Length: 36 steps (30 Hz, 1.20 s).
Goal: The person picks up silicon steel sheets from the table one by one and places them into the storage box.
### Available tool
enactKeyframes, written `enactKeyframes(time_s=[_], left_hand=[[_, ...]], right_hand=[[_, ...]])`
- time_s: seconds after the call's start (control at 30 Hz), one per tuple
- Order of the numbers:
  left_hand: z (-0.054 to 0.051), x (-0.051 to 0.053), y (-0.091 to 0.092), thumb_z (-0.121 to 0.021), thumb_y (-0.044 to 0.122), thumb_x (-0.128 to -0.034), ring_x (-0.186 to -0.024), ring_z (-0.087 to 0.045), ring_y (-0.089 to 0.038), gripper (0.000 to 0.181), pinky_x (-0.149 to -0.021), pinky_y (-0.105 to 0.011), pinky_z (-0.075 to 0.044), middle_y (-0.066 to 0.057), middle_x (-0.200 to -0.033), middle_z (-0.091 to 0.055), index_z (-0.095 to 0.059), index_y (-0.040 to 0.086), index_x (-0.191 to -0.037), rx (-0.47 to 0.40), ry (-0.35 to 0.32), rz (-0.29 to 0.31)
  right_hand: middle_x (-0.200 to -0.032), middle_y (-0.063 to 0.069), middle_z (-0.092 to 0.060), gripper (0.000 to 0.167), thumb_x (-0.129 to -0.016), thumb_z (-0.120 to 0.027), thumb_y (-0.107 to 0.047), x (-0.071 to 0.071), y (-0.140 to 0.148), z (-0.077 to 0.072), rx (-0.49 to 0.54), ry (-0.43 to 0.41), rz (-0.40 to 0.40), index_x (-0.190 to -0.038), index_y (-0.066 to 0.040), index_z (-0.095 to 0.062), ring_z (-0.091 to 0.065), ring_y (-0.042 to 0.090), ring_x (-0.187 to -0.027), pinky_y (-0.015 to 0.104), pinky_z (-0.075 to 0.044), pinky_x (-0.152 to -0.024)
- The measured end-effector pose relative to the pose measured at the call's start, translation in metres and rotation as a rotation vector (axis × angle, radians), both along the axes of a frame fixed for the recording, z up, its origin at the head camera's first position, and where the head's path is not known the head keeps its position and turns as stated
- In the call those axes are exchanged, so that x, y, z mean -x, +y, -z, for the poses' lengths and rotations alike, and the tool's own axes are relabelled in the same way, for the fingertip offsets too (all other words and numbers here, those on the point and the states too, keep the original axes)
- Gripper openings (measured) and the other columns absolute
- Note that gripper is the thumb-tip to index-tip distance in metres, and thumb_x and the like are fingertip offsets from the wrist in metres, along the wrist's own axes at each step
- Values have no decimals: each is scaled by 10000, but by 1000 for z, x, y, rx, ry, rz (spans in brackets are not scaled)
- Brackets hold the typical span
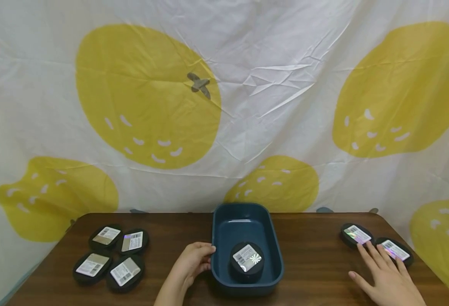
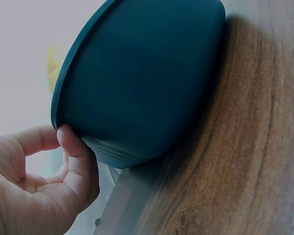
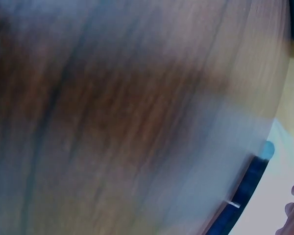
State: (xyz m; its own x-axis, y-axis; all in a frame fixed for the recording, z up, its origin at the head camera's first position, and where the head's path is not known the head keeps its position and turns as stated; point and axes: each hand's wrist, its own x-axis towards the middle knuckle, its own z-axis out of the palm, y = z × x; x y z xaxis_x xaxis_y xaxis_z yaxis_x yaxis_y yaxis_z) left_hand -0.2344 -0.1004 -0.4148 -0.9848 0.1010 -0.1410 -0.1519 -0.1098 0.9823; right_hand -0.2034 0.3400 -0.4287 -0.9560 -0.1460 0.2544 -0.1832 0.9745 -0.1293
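Note:
My left hand [image 1: 192,262] holds the left rim of a dark blue rectangular bin [image 1: 278,265], thumb and fingers pinching the edge in the left wrist view. Inside the bin, towards its near end, sits a round black container [image 1: 247,278] with a silver label on top. My right hand [image 1: 388,278] is spread with fingers extended, just in front of two labelled black discs at the right. Its fingertips overlap the left disc [image 1: 349,241] and the right disc [image 1: 408,260] in the head view; I cannot tell whether they touch.
Several similar black discs [image 1: 125,274] with labels lie grouped on the left of the brown wooden table [image 1: 308,250]. Behind the table's far edge hangs a white cloth [image 1: 270,106] with yellow fruit prints.

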Motion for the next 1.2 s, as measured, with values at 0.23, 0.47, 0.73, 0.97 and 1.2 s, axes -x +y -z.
enactKeyframes(time_s=[0.23, 0.47, 0.73, 0.97, 1.2], left_hand=[[-1, -1, 0, -533, 42, -856, -603, -489, -95, 346, -533, -189, -449, -29, -699, -529, -455, -180, -1110, 8, -4, -10], [-1, 0, 0, -529, 40, -859, -594, -493, -87, 344, -531, -188, -448, -23, -699, -535, -452, -179, -1113, 1, -5, -6], [-1, -1, 0, -529, 43, -867, -594, -499, -92, 335, -533, -192, -454, -30, -708, -545, -462, -182, -1107, 12, -7, -12], [-1, -1, 0, -525, 38, -862, -588, -494, -93, 317, -531, -194, -451, -31, -699, -527, -465, -175, -1089, 16, 5, -14], [-1, -2, 1, -529, 39, -857, -587, -486, -93, 312, -529, -193, -448, -30, -708, -517, -467, -171, -1079, 11, 10, -12]], right_hand=[[-1470, 302, -161, 823, -923, -450, -534, 9, 17, -1, 22, -3, 33, -1462, 17, -160, -31, 477, -1355, 649, 116, -1012], [-1417, 380, -144, 860, -930, -419, -547, 18, 40, -2, 31, -35, 93, -1445, 65, -104, -41, 550, -1304, 703, 47, -983], [-1397, 413, -92, 897, -923, -428, -553, 21, 54, 1, 13, -57, 125, -1426, 102, -79, -41, 585, -1276, 731, -23, -955], [-1334, 479, -125, 918, -918, -474, -519, 28, 65, 7, 53, -29, 114, -1393, 165, -87, -54, 609, -1254, 746, -106, -922], [-1317, 500, -85, 980, -897, -507, -527, 33, 74, 10, 99, -49, 148, -1367, 205, -56, -55, 638, -1220, 733, -117, -935]])
